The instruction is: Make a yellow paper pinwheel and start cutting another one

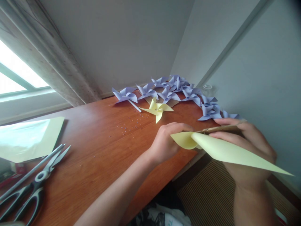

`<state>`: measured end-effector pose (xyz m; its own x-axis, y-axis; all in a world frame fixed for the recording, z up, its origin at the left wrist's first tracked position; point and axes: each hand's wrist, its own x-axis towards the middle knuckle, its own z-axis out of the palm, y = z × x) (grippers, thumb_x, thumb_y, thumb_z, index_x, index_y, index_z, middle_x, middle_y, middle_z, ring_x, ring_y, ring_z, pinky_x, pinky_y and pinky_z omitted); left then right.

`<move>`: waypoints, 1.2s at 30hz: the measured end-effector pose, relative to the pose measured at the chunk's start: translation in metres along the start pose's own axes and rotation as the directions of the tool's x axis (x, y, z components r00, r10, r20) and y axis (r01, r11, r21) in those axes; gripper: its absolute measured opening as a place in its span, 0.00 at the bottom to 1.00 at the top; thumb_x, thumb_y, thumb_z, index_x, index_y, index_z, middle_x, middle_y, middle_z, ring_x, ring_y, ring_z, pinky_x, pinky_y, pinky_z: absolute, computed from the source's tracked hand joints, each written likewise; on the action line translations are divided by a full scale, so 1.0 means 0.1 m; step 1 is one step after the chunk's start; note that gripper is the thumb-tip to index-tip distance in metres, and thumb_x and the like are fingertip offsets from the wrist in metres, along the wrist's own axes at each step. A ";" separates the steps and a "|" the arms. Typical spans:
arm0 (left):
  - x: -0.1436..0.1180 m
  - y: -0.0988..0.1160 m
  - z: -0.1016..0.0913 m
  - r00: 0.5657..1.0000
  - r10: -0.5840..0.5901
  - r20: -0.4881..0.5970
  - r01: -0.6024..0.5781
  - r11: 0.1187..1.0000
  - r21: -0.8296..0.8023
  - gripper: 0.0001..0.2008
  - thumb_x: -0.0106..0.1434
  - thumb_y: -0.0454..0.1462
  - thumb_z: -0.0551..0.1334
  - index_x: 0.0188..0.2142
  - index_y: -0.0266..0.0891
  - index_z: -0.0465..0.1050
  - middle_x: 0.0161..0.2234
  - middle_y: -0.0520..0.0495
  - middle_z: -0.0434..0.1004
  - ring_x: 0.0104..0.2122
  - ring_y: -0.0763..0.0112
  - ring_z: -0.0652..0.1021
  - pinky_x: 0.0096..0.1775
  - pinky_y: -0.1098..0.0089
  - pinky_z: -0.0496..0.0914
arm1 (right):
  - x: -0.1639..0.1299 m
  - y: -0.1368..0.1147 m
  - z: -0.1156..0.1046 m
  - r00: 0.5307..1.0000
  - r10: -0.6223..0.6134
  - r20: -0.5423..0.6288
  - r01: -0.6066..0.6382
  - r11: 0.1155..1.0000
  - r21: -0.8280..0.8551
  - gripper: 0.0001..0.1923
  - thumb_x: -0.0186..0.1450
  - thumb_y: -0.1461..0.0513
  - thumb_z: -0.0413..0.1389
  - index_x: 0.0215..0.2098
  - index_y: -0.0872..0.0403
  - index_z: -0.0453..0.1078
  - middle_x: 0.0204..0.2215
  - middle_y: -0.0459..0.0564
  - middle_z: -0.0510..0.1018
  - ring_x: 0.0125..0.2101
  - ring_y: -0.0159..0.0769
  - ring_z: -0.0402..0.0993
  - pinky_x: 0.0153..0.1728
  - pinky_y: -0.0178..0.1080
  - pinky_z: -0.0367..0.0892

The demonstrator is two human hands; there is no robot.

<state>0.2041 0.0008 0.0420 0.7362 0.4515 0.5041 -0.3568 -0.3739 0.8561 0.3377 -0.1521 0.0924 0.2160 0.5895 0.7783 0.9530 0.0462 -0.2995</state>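
Both hands work a yellow paper sheet [225, 152] at the near right edge of a wooden table [98, 150]. The left hand [168, 141] is curled shut on the sheet's folded flaps, while the right hand [246, 147] pinches the sheet together with a thin brown stick [223, 128], its fingers lying flat along the top. The sheet's long pointed corner juts right, past the table edge. A finished yellow pinwheel [157, 110] lies just beyond the hands, in front of a row of lilac pinwheels [178, 92] lined against the wall. Bare tabletop stretches open to the left, as far as scissors [30, 186] and a sheet of yellow paper [25, 138] at the far left edge.
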 end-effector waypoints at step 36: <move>0.00 -0.10 0.06 0.996 -0.077 0.037 0.079 0.996 -0.050 0.07 0.62 0.29 0.62 0.33 0.37 0.79 0.39 0.46 0.85 0.36 0.67 0.82 0.38 0.72 0.74 | -0.05 0.10 0.11 0.996 0.024 -0.084 -0.054 0.927 -0.371 0.15 0.58 0.59 0.70 0.30 0.47 0.66 0.29 0.45 0.80 0.32 0.41 0.81 0.39 0.42 0.77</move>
<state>0.2107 0.0000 0.0325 0.7826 0.4484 0.4319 -0.3259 -0.2960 0.8979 0.3442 -0.1456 0.0795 0.2562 0.5210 0.8142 0.9508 -0.2877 -0.1150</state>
